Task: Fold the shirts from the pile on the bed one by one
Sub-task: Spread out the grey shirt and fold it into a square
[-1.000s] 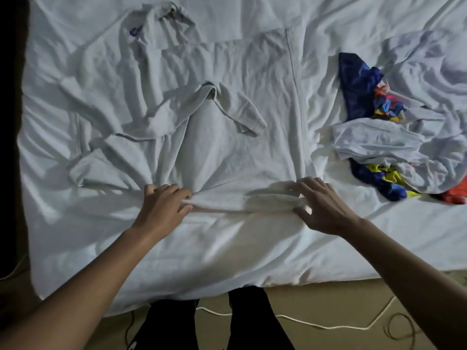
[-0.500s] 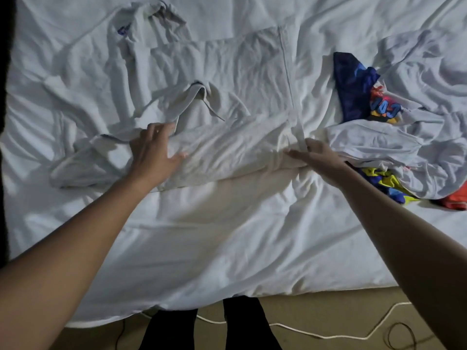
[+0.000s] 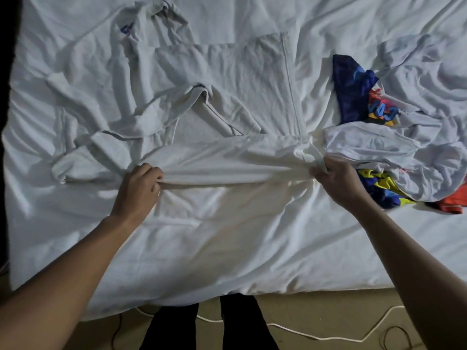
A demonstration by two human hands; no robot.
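Note:
A white shirt (image 3: 227, 79) lies spread on the bed, collar with a blue label at the far left, one sleeve folded across its middle. Its near edge is doubled over into a folded band (image 3: 235, 162). My left hand (image 3: 139, 190) grips the left end of that fold with curled fingers. My right hand (image 3: 336, 180) pinches the right end, next to the pile (image 3: 394, 137) of white, blue, yellow and orange shirts at the right.
The white bed sheet (image 3: 227, 243) is creased all over. Its near edge drops to a tan floor where a white cord (image 3: 316, 335) runs past my dark trouser legs (image 3: 209, 327). A dark gap borders the bed's left side.
Both hands carried the shirt's near hem away from me, folding it over the body, then drew back slightly. They now grip the two ends of the fold, which is pulled taut.

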